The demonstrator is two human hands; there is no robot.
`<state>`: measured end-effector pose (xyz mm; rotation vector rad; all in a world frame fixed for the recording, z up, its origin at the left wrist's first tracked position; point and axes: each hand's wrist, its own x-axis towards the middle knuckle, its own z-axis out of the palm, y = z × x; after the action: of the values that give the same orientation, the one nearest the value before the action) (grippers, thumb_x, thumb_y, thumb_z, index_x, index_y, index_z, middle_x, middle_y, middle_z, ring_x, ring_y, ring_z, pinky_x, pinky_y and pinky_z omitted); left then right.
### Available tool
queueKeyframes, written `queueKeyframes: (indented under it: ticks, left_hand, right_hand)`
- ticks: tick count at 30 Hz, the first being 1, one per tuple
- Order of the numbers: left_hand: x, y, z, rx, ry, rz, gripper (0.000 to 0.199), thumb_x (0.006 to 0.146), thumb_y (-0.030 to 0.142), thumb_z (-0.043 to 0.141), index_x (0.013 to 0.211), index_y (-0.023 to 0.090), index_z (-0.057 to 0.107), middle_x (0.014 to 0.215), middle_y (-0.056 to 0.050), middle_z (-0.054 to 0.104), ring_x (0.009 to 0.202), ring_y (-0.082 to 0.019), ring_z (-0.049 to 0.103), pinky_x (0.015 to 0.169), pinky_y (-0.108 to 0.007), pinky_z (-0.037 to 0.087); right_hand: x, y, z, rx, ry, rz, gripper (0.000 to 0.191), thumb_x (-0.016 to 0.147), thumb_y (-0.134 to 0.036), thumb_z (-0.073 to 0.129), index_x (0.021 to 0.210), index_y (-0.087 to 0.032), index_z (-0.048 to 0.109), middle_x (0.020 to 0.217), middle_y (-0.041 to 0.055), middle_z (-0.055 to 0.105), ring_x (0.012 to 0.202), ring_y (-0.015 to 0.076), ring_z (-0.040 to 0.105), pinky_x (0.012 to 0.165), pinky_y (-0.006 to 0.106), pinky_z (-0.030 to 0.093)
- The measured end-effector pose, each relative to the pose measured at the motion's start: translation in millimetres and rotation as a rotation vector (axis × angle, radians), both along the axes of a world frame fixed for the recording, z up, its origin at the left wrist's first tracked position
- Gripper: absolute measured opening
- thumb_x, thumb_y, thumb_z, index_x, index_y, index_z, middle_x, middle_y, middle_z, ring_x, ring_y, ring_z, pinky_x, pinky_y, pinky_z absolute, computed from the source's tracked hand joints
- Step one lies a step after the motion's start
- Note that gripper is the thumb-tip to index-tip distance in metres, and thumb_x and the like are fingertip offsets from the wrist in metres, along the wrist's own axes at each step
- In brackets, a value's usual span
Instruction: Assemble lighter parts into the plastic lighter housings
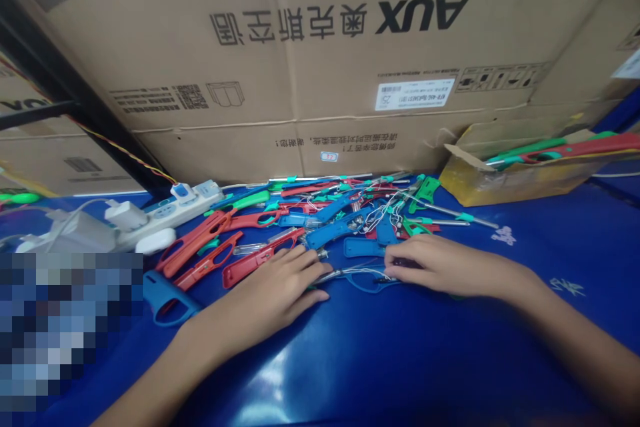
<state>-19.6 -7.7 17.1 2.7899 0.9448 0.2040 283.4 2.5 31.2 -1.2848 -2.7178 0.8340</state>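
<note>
On the blue table surface, my left hand [293, 280] lies over the metal rod end of a blue lighter-like piece [367, 281], its thumb apart from the fingers. Thin white wires run along this piece between my hands. My right hand [430, 265] is closed at the piece's other end, with something dark partly hidden under its fingers. Just beyond my hands is a pile of blue, red and green plastic shells with metal rods and wires, among them a blue shell [330, 233] and a red shell [260, 259].
A large cardboard box [320, 80] stands behind the pile. At the right is a small open carton [520, 180] holding red and green pieces. A white power strip [173, 213] with plugged-in adapters sits at the left, near a blue handle [170, 300].
</note>
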Motion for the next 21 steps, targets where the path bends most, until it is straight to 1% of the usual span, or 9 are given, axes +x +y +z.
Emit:
queueKeyframes:
  ticks: [6, 10, 15, 18, 21]
  left_hand:
    - [-2, 1, -2.9, 0.005, -0.045, -0.015, 0.032, 0.102, 0.038, 0.051, 0.132, 0.028, 0.056, 0.121, -0.005, 0.062, 0.114, -0.024, 0.059, 0.101, -0.041, 0.047]
    - [-5, 1, -2.5, -0.015, -0.002, -0.012, 0.037, 0.103, 0.041, 0.048, 0.139, 0.031, 0.05, 0.128, -0.004, 0.06, 0.119, -0.024, 0.056, 0.104, -0.043, 0.046]
    - [-12, -1, -1.6, -0.025, 0.073, 0.024, 0.04, 0.103, 0.049, 0.044, 0.137, 0.03, 0.052, 0.131, -0.005, 0.058, 0.123, -0.027, 0.053, 0.102, -0.044, 0.047]
    - [-13, -2, -2.4, -0.018, 0.075, 0.046, 0.041, 0.102, 0.05, 0.044, 0.137, 0.03, 0.053, 0.132, -0.005, 0.058, 0.121, -0.027, 0.055, 0.102, -0.044, 0.047]
    - [-13, -2, -3.4, 0.002, 0.082, 0.035, 0.041, 0.103, 0.048, 0.044, 0.138, 0.029, 0.052, 0.132, -0.006, 0.057, 0.123, -0.028, 0.053, 0.104, -0.046, 0.045]
  right_hand:
    - [-1, -2, 3.0, 0.011, -0.031, -0.008, 0.033, 0.101, -0.044, 0.041, 0.088, -0.022, 0.063, 0.08, 0.0026, 0.064, 0.074, 0.0173, 0.057, 0.065, 0.029, 0.036]
    - [0, -2, 1.7, 0.018, -0.029, -0.007, 0.035, 0.101, -0.046, 0.04, 0.091, -0.023, 0.064, 0.083, 0.003, 0.065, 0.076, 0.0182, 0.058, 0.067, 0.029, 0.037]
    - [3, -2, 0.3, 0.031, -0.051, -0.004, 0.035, 0.101, -0.047, 0.039, 0.091, -0.024, 0.063, 0.083, 0.0022, 0.065, 0.077, 0.0183, 0.058, 0.067, 0.03, 0.036]
    - [3, -2, 0.6, 0.024, -0.053, -0.008, 0.034, 0.101, -0.047, 0.039, 0.091, -0.024, 0.062, 0.083, 0.0016, 0.065, 0.078, 0.0181, 0.058, 0.068, 0.03, 0.037]
    - [2, -2, 0.8, 0.024, -0.053, -0.01, 0.035, 0.102, -0.048, 0.038, 0.091, -0.025, 0.061, 0.083, 0.0013, 0.064, 0.078, 0.0182, 0.058, 0.068, 0.03, 0.037]
